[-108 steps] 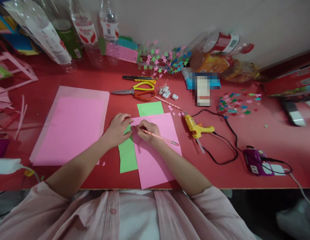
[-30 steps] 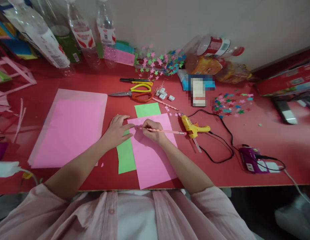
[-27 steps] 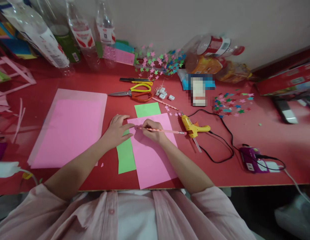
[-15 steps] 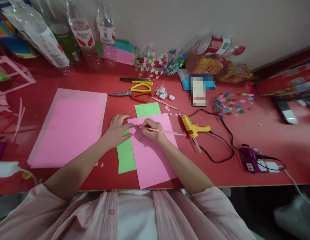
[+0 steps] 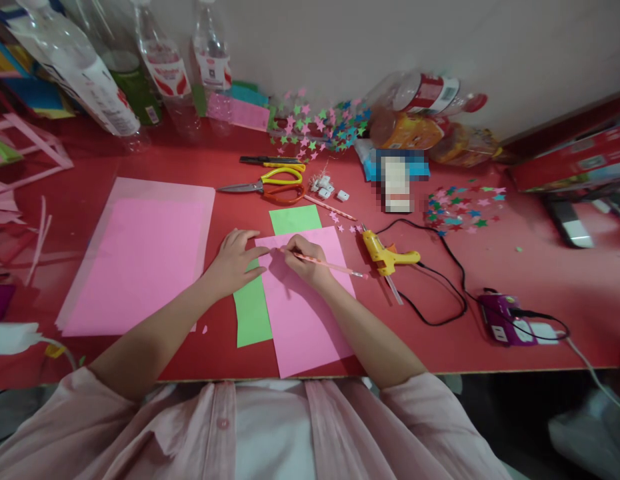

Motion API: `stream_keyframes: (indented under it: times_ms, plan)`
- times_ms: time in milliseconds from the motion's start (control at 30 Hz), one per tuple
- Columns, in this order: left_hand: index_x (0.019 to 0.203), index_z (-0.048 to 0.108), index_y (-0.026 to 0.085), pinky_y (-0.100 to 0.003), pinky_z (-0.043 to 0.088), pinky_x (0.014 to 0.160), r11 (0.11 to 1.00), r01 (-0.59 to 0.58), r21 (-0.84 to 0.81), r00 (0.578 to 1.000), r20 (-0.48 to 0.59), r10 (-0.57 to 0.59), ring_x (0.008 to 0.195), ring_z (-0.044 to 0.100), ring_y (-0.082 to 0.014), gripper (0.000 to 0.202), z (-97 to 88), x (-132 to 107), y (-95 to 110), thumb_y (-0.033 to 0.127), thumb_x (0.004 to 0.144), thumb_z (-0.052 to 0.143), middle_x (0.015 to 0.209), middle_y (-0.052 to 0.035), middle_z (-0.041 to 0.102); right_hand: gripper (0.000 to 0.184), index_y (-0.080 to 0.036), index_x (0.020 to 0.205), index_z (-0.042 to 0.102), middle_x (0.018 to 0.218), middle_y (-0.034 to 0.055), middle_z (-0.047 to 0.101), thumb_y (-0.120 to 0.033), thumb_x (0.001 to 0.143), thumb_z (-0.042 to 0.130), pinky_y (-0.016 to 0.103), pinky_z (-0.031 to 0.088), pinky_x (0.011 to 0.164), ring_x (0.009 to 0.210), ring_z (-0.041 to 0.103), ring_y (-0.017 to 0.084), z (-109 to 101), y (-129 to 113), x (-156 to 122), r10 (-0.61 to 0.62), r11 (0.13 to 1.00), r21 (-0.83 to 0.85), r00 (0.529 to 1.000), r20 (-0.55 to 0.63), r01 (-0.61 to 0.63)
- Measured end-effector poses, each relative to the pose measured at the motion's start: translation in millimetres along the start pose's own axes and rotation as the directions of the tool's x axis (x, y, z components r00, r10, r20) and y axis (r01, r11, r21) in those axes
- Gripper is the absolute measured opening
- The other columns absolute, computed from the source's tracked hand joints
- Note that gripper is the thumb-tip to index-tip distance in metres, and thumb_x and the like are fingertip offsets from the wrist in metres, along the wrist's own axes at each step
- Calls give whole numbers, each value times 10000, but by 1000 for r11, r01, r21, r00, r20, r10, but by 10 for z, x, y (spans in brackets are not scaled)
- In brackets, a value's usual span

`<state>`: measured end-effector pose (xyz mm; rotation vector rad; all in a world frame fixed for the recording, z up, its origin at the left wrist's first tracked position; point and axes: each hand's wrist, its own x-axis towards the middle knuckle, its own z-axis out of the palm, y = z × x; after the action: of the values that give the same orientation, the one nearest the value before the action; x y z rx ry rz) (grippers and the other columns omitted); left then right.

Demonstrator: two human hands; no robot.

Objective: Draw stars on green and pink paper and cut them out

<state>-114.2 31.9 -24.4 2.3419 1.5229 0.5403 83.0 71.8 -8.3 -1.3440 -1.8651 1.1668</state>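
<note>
"How are the hands posed?"

"The left hand (image 5: 235,262) lies palm down, fingers spread, reaching across the green paper (image 5: 253,313) onto the pink sheet's (image 5: 303,327) edge. The right hand (image 5: 304,259) is curled on the sheet, pinching a patterned pink pencil (image 5: 335,267). They're near each other but apart."

"Where's the sheet?"

"Flat on the red bench (image 5: 215,360), partly over the green paper, its upper left part under the pencil's writing end."

"Anything changed from half a second ago?"

"The pencil's eraser end has swung slightly nearer the person; the left hand hasn't noticeably moved."
</note>
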Motion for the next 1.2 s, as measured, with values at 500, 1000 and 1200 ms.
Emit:
stream_keyframes:
  times_ms: [500,1000,1200]
  plan:
    - [1133,649,248,-572,241,1099,999,12,-42,1000,7,-12,1249,383,-306,328,1,6,-5,393,847,581,1317,-99,440,112,-218,608,415,583,-15,541,-240,673,503,234,338,534,591,517,136,-15,73,-6,23,998,-59,999,34,-21]
    - [1136,649,241,-584,227,1104,999,12,-46,1000,6,-12,1255,388,-313,341,8,2,-11,405,844,582,1318,-106,444,137,-221,598,393,563,-17,516,-242,677,503,237,332,523,554,486,127,-19,93,-13,-4,996,-89,1000,29,6]
    - [1135,649,229,-557,227,1115,1000,-1,-5,1000,-5,1,1244,401,-303,341,5,-1,-3,401,847,585,1312,-108,443,108,-219,625,418,585,-18,523,-246,683,505,231,344,537,597,513,132,-5,127,-9,-15,998,-63,999,53,18]
